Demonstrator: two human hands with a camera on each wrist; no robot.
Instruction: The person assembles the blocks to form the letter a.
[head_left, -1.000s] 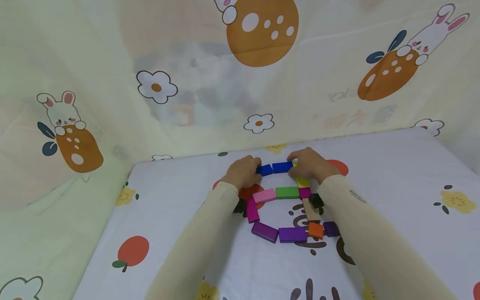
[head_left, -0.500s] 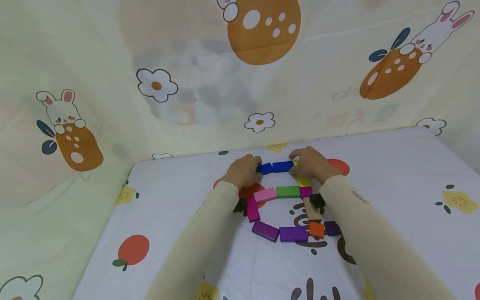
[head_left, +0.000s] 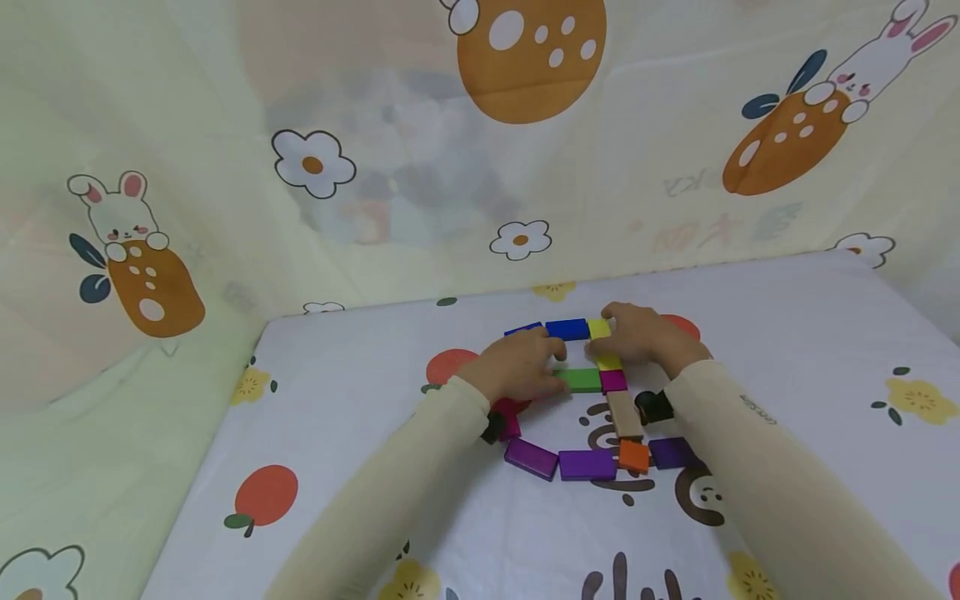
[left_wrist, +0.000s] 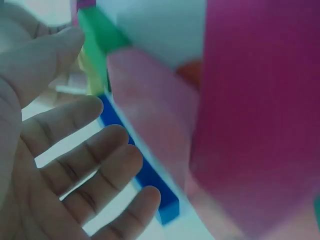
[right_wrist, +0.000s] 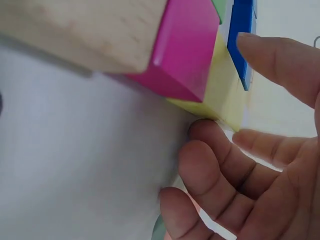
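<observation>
Wooden blocks form a closed outline on the cloth. My left hand (head_left: 521, 367) hovers over its left side with fingers apart, hiding the pink block (left_wrist: 150, 110) in the head view. Its thumb lies near the green block (left_wrist: 97, 42), and its fingertips are in front of a blue block (left_wrist: 140, 155) in the left wrist view. My right hand (head_left: 645, 337) is at the yellow blocks (head_left: 608, 362) at the upper right. In the right wrist view its fingertips lie against or just beside the yellow block (right_wrist: 222, 85), the thumb apart from it near a blue block (right_wrist: 240, 45).
Below are a magenta block (head_left: 613, 381), a bare wood block (head_left: 624, 414), an orange block (head_left: 633, 457), a dark purple block (head_left: 672, 453) and a purple block (head_left: 587, 465). A patterned cloth wall (head_left: 405, 275) rises behind the table.
My left hand has left the left blue block and moved right and nearer, over the pink and green blocks. The right hand has shifted slightly right, uncovering more of the yellow blocks.
</observation>
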